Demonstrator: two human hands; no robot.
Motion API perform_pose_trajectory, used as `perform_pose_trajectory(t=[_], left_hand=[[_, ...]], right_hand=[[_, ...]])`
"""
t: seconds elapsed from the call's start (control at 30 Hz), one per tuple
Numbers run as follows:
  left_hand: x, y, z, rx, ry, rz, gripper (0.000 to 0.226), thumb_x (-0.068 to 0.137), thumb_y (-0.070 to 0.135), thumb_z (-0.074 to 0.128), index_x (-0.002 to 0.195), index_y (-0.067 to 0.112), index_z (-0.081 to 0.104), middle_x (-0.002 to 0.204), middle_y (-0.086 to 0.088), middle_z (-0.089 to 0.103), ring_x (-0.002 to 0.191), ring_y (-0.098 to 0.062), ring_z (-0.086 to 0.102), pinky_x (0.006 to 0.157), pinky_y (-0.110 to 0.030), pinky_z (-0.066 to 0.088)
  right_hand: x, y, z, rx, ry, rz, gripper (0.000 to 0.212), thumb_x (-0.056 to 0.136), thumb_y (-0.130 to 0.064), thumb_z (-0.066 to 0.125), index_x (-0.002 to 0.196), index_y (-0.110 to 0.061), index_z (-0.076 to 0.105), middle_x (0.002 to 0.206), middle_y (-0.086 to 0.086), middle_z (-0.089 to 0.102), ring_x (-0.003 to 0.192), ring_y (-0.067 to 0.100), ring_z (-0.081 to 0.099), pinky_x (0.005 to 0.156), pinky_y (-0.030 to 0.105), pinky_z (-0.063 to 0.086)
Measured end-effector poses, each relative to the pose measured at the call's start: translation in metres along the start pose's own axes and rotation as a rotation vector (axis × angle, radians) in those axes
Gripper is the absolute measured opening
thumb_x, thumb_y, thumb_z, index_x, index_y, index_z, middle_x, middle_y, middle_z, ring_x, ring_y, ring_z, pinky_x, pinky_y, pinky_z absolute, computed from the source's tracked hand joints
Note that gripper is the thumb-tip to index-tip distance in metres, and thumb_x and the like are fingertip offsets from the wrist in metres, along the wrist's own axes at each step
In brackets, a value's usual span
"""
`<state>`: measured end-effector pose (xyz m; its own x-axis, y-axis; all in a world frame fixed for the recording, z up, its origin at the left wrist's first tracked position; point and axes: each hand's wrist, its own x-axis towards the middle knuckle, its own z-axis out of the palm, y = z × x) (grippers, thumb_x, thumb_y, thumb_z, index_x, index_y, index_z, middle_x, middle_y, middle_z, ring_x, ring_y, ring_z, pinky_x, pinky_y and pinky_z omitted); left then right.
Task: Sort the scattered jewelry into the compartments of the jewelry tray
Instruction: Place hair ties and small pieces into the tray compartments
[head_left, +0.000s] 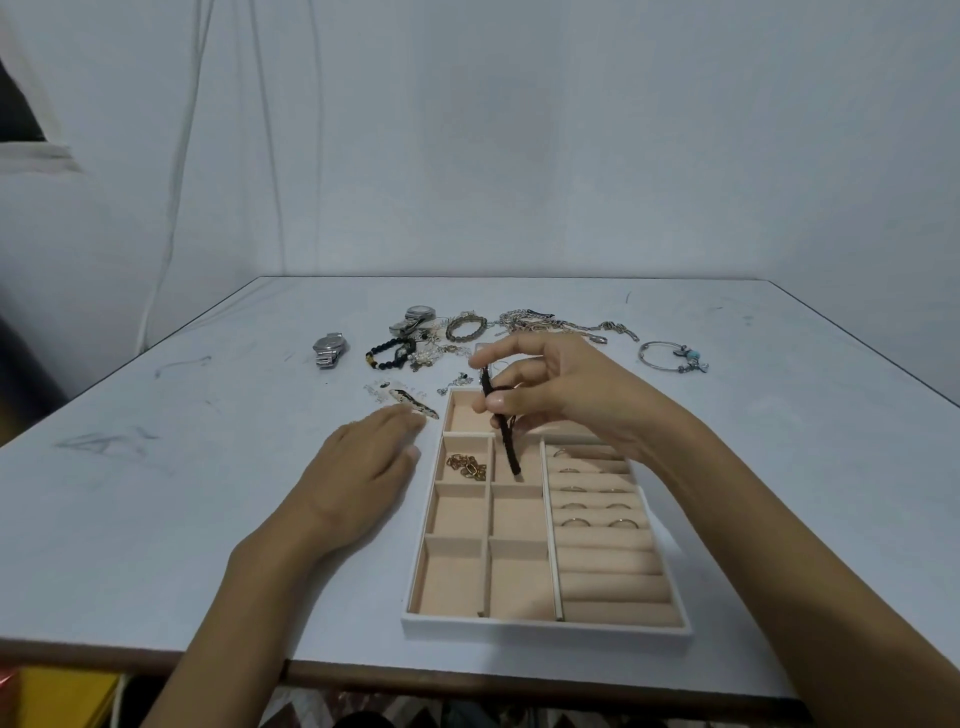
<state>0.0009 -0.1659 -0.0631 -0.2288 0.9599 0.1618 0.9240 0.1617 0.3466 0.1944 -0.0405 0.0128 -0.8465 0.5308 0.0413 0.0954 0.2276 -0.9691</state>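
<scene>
Scuffed table (156, 519) w/ tray (545, 631), draped wall (467, 156); R fingers (500, 400) round cord (511, 452), L fingers (395, 422) flat.

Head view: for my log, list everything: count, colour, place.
table: one, white, underneath.
jewelry tray: one, white, near edge.
gold chain: one, gold, left tray compartment.
rings: several, silvery, tray's right rolls.
black cord: one, black, end in compartment beside chain.
watches: at least two, silver, far left.
bead bracelet: one, black, beside watches.
bangle: one, silver, turquoise charms, far right.
chain pile: one, mixed metals, beyond tray.
left hand: one, flat on table beside tray.
right hand: one, pinching cord above tray.
</scene>
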Motion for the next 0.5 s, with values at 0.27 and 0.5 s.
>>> perform_pose_trajectory(t=[0.27, 0.5], left_hand=[[-0.0021, 0.0028, 0.0037, 0.068, -0.107, -0.068, 0.049, 0.103, 0.035, 0.017, 0.152, 0.029, 0.010, 0.159, 0.014, 0.003, 0.145, 0.000, -0.002, 0.118, -0.026, -0.004], [-0.0034, 0.0030, 0.0035, 0.065, -0.088, -0.060, 0.049, 0.104, 0.034, 0.018, 0.152, 0.028, 0.012, 0.159, 0.014, 0.004, 0.146, -0.001, -0.001, 0.118, -0.027, -0.004]], right_hand=[[0.0018, 0.0049, -0.0010, -0.463, 0.038, -0.048, 0.013, 0.075, -0.005, 0.078, 0.086, -0.012, 0.074, 0.075, -0.004, 0.069, 0.067, 0.003, 0.060, 0.066, 0.014, 0.048], [0.0003, 0.0046, -0.0041, -0.637, 0.002, -0.066, 0.013, 0.068, -0.015, 0.085, 0.079, -0.017, 0.077, 0.066, -0.005, 0.067, 0.052, -0.003, 0.050, 0.053, 0.012, 0.038]])
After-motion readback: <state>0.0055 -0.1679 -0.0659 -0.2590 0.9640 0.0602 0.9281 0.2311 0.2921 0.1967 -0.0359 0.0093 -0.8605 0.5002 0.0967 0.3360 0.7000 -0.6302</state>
